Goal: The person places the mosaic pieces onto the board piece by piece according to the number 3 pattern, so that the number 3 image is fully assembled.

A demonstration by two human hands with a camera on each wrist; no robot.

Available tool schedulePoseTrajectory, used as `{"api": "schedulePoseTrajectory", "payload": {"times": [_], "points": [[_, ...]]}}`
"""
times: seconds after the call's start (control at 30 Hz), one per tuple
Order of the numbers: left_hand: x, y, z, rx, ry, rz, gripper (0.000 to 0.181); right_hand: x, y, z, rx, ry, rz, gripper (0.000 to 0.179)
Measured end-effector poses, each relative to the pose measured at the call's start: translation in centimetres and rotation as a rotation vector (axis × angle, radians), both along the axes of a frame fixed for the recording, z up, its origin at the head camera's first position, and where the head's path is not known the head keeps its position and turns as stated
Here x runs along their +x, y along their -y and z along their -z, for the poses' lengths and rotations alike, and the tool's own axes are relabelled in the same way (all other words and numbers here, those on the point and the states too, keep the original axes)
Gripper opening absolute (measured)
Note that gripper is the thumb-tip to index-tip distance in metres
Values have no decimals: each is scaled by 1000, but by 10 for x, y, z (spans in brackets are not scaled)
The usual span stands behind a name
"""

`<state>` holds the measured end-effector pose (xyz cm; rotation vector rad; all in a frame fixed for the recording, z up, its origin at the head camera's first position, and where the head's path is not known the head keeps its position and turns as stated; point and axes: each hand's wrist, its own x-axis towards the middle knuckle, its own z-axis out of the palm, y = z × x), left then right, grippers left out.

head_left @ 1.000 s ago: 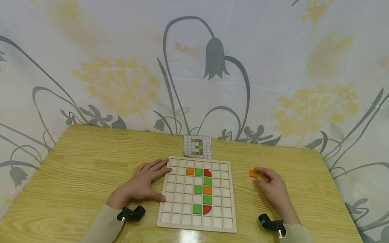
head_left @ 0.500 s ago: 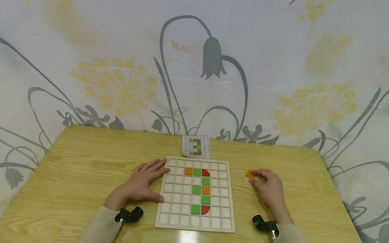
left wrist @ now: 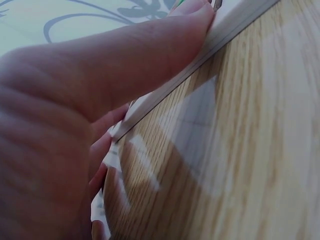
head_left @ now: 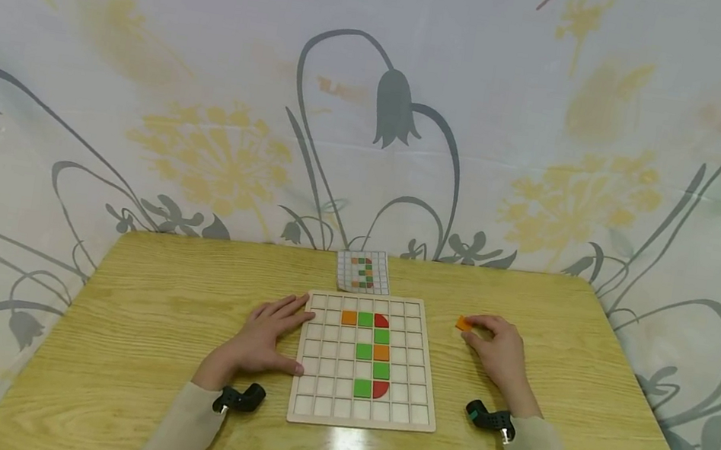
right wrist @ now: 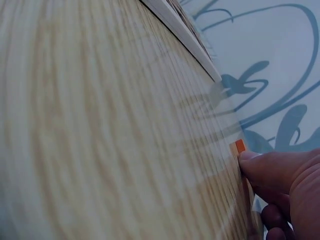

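Between thumb and finger my right hand (head_left: 500,352) pinches an orange square tile (head_left: 463,322), to the right of the wooden grid board (head_left: 319,418). The right wrist view shows the tile's orange edge (right wrist: 240,145) at the thumb tip. My left hand (head_left: 263,337) lies with spread fingers along the board's left side, thumb and fingertips on its rim. Set in the board's squares are green tiles (head_left: 363,351), two orange tiles (head_left: 381,352) and two red rounded tiles (head_left: 381,390), arranged in a shape like a 3.
Behind the board lies a small card (head_left: 364,271) printed with a grid and a coloured 3-like pattern. The wooden table (head_left: 172,283) ends at a flower-patterned cloth (head_left: 248,86) at the back. A black wrist device (head_left: 489,418) sits by the right sleeve.
The right hand has shifted slightly left with the orange tile, its fingers now covering more of it. The head view has moved a little. The left hand stays at the board.
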<state>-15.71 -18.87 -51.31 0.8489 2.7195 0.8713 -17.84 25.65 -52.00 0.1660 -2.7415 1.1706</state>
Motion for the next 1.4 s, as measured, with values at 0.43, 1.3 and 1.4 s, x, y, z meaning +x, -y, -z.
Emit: {"api": "schedulePoseTrajectory", "payload": {"times": [0.43, 1.3, 1.4], "points": [[0, 1, 2, 10, -2, 4, 97, 1, 0, 0, -14, 26, 48, 30], [2, 0, -3, -1, 1, 0, 95, 2, 1, -7, 19, 69, 10, 35], [1, 0, -2, 0, 2, 4, 95, 3, 0, -8, 22, 70, 9, 34]]}}
